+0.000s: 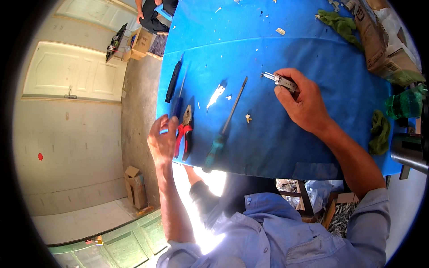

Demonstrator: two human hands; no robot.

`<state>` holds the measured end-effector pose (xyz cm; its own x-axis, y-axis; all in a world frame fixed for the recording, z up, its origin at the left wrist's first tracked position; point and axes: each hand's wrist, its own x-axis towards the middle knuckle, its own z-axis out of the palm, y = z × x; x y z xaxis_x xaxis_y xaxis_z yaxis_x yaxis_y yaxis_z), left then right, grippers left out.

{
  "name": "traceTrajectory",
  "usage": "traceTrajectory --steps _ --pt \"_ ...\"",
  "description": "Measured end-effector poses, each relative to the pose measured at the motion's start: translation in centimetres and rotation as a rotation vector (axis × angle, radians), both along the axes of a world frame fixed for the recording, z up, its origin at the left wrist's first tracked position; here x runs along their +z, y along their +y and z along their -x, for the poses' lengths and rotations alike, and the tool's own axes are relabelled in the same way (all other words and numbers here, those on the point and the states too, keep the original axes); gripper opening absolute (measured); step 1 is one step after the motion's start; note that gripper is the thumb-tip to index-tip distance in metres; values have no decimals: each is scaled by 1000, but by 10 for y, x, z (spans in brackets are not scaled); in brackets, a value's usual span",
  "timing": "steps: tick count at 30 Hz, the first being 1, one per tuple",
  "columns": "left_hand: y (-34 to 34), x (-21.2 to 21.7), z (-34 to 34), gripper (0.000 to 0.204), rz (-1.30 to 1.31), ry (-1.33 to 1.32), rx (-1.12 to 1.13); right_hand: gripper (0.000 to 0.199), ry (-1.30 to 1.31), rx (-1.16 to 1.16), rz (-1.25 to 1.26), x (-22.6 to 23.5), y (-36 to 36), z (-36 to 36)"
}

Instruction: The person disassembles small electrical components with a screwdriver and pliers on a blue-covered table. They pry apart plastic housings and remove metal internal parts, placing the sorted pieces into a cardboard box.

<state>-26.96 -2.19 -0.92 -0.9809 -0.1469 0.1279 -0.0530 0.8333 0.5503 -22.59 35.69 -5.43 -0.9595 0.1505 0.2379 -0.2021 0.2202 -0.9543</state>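
My left hand (162, 139) is at the table's left front edge, fingers curled at the lower end of a blue-handled screwdriver (177, 105). Its thin shaft points away from me. Beside that hand lie pliers (185, 129) with red and black handles. In my right hand (305, 99), thumb and fingers pinch a small silver metal part (286, 83) with two prongs pointing left. A dark speck is near the prong tips. Between my hands lies a longer screwdriver (218, 146) with a green handle. A black pen-shaped tool (174, 81) rests left of the blue-handled screwdriver.
Blue cloth (268, 143) covers the table, with a shiny scrap (216, 96) and a yellowish-white bit (248, 118) on it. At right are a cardboard box (389, 56), green rags (380, 131) and a green bottle (404, 102). Another person (156, 15) is beyond the far left corner.
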Motion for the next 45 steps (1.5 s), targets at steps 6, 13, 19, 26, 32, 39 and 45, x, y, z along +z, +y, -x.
traceTrajectory --steps 6,13,19,26,32,39,45 --pt "10 0 -63 61 331 81 -218 25 -29 -26 -9 2 1 0" --pt "0 10 -66 44 -125 -238 40 26 129 82 -25 2 -3 -2" --pt "35 39 -109 79 -1311 -237 -66 26 252 118 -64 -1 -4 -5" --pt "111 38 -141 77 -1158 -367 -186 27 342 142 -120 3 -7 -9" --pt "137 30 -146 45 -1161 -755 -135 26 364 172 -172 15 -8 -16" --pt "151 31 -143 39 -710 -561 -301 29 347 180 -176 16 -9 -20" --pt "152 28 -146 35 -418 -516 -322 30 367 184 -193 14 -9 -20"
